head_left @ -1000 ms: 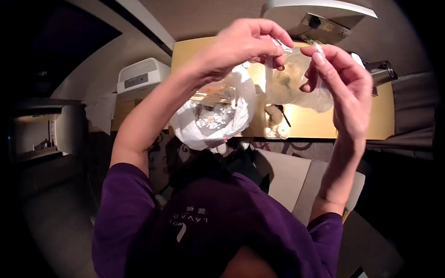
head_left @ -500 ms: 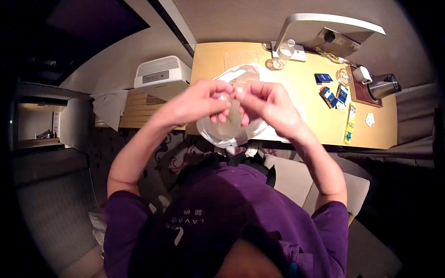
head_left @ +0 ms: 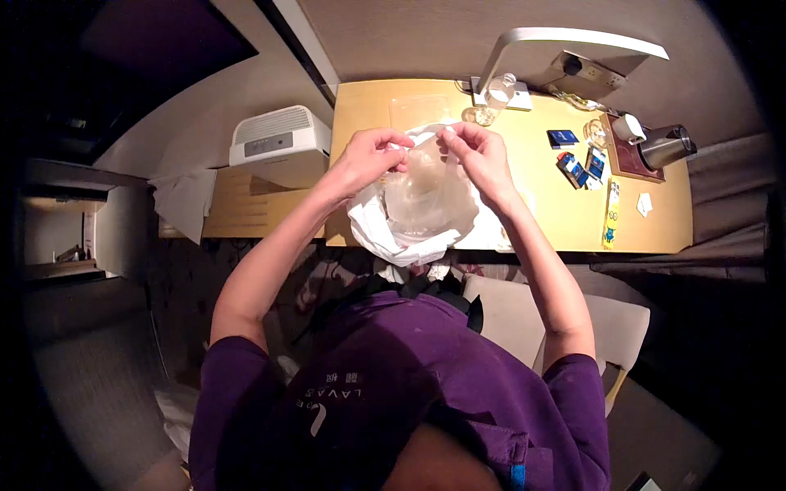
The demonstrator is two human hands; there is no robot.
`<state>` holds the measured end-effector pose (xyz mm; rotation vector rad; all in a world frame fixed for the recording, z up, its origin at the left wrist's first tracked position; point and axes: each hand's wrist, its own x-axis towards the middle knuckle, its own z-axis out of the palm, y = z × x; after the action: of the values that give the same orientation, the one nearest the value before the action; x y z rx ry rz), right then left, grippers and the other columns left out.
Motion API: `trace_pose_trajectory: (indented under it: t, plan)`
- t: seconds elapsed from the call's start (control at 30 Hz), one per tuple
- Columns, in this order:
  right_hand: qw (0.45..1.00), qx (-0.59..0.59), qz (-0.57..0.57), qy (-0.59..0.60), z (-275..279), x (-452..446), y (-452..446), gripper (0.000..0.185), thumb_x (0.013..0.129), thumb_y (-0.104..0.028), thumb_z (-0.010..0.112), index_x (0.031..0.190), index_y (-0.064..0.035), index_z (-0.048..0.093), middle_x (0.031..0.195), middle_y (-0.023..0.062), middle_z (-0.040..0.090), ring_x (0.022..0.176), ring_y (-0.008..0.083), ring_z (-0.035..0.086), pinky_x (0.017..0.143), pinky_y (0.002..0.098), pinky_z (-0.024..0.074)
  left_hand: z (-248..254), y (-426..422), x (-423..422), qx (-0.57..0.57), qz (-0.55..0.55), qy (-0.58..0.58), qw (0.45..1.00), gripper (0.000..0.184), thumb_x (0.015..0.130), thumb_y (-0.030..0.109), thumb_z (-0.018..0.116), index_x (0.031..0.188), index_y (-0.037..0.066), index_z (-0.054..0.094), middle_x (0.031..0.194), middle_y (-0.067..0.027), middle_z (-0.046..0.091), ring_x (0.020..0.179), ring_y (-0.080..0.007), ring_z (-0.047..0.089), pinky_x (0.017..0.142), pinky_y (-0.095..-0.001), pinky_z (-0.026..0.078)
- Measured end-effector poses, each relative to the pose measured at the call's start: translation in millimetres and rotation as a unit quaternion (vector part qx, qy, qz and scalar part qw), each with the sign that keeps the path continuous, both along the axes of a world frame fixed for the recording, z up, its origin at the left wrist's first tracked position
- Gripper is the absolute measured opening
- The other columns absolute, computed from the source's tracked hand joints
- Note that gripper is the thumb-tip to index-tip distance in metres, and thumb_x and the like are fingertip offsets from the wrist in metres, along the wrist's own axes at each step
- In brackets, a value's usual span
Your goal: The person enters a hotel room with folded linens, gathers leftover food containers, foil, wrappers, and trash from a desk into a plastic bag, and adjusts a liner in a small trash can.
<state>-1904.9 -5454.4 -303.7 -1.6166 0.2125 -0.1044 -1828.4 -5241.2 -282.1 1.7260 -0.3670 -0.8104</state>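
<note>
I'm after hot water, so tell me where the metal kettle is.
In the head view, the metal kettle is near the right end of the desk, on the dark tray beside the white mug.

A person in a purple shirt [head_left: 471, 360] with short sleeves; the left sleeve [head_left: 229, 380] and right sleeve [head_left: 577, 385] both end above the elbow. On the chest is pale printing: a curved white mark [head_left: 318, 421], slanted lettering [head_left: 337, 394] that includes "LAVA", and two small characters [head_left: 342, 378]. A large dark area covers the front, perhaps shadow. Lower right, a stitched flap [head_left: 491, 442] sits beside a bright blue strip [head_left: 517, 476]. Left hand [head_left: 363, 164] and right hand [head_left: 487, 166] are bare, like the forearms.
</note>
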Motion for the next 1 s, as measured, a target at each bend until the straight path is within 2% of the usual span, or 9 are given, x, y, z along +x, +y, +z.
trace_pose_trajectory:
  t: [0.07, 0.13, 0.2, 0.33, 0.5, 0.6, 0.67, 0.8, 1.0]
  plan:
    - [0.997, -0.069, 0.017, 0.004, 2.2, -14.0, 2.6, 0.021, 0.099, -0.016, 0.064, 0.103, 0.0025, 0.072, 0.085, 0.0039, 0.07, 0.08, 0.0095, 0.064, 0.075, 0.028, 0.0515, 5.2, 1.5, -1.4, 0.035, -0.045, 0.01, 0.998, 0.036, 0.095, 0.006, 0.062, 0.13, -0.001, 0.058, 0.1, -0.0053, 0.068, 0.091, -0.0097, 0.064, 0.086, -0.0243, 0.052]
    - [0.954, -0.296, -0.01, -0.041, 5.2, -36.3, 20.0, 0.016, 0.088, -0.012, 0.067, 0.099, -0.0027, 0.073, 0.089, 0.0179, 0.07, 0.088, 0.0332, 0.068, 0.079, 0.0406, 0.0541, -6.6, 9.1, -7.7, 0.04, -0.075, -0.055, 0.995, 0.046, 0.089, 0.007, 0.067, 0.134, 0.002, 0.056, 0.103, -0.0068, 0.067, 0.091, -0.0108, 0.065, 0.084, -0.0259, 0.054]
    - [0.909, -0.408, 0.053, -0.06, 3.7, -59.5, 40.3, 0.017, 0.082, -0.006, 0.066, 0.097, -0.0046, 0.073, 0.095, 0.0171, 0.066, 0.098, 0.0394, 0.063, 0.085, 0.0471, 0.0523, -12.1, 6.8, -23.4, 0.041, -0.116, -0.115, 0.986, 0.056, 0.084, 0.008, 0.072, 0.137, 0.004, 0.054, 0.107, -0.0082, 0.067, 0.09, -0.0118, 0.066, 0.082, -0.0274, 0.055]
    - [0.931, -0.314, 0.103, -0.153, -12.5, -78.7, 65.7, 0.022, 0.077, -0.001, 0.065, 0.099, -0.0015, 0.07, 0.099, 0.0188, 0.063, 0.099, 0.0395, 0.062, 0.084, 0.0452, 0.0521, -30.5, -6.5, -44.0, 0.08, -0.254, -0.244, 0.933, 0.076, 0.071, 0.002, 0.074, 0.143, 0.007, 0.049, 0.127, -0.0201, 0.061, 0.126, -0.0375, 0.055, 0.108, -0.041, 0.041]
    - [0.927, -0.219, -0.3, -0.047, -37.3, -134.9, 24.2, 0.018, 0.084, -0.004, 0.067, 0.1, 0.0026, 0.063, 0.099, 0.0175, 0.062, 0.093, 0.0314, 0.062, 0.084, 0.0396, 0.0507, -17.5, -17.0, -52.5, 0.169, -0.153, -0.18, 0.957, 0.04, 0.087, 0.015, 0.07, 0.123, 0.001, 0.059, 0.123, -0.0201, 0.062, 0.101, -0.0324, 0.067, 0.093, -0.0398, 0.052]
    - [0.85, -0.227, -0.456, 0.132, -162.3, -192.3, -27.8, 0.029, 0.086, -0.008, 0.072, 0.108, 0.0007, 0.055, 0.093, 0.0087, 0.061, 0.078, 0.016, 0.056, 0.073, 0.0308, 0.0492, -35.7, -17.8, -60.8, 0.106, -0.136, -0.247, 0.954, 0.038, 0.09, 0.022, 0.071, 0.12, 0.0, 0.06, 0.12, -0.0198, 0.063, 0.09, -0.0298, 0.069, 0.084, -0.0395, 0.055]
    - [0.824, -0.133, -0.479, 0.273, -223.9, -219.7, -39.9, 0.042, 0.082, -0.01, 0.077, 0.112, -0.0014, 0.048, 0.093, 0.0093, 0.058, 0.079, 0.0138, 0.053, 0.072, 0.0291, 0.0469, -59.8, -24.7, -72.3, 0.12, -0.16, -0.26, 0.945, 0.037, 0.091, 0.019, 0.068, 0.122, 0.001, 0.061, 0.12, -0.0218, 0.063, 0.092, -0.0319, 0.069, 0.083, -0.0399, 0.056]
    - [0.819, 0.221, -0.444, 0.289, -189.8, -190.9, -34.3, 0.042, 0.085, -0.005, 0.066, 0.116, 0.0037, 0.038, 0.096, 0.0177, 0.059, 0.067, 0.0283, 0.069, 0.052, 0.0401, 0.0606, -79.8, -44.4, -97.3, 0.112, -0.229, -0.453, 0.854, 0.026, 0.084, 0.007, 0.065, 0.108, 0.0, 0.062, 0.104, -0.0179, 0.063, 0.082, -0.0336, 0.068, 0.071, -0.0451, 0.054]
    - [0.833, 0.144, -0.493, 0.206, -200.3, -175.5, -42.4, 0.027, 0.09, 0.004, 0.043, 0.117, 0.0049, 0.039, 0.098, 0.0254, 0.061, 0.062, 0.0328, 0.07, 0.052, 0.0414, 0.0636, -102.5, -34.1, -104.1, 0.158, -0.258, -0.431, 0.85, 0.022, 0.078, 0.005, 0.063, 0.099, 0.003, 0.064, 0.093, -0.0156, 0.057, 0.079, -0.0383, 0.065, 0.068, -0.0517, 0.049]
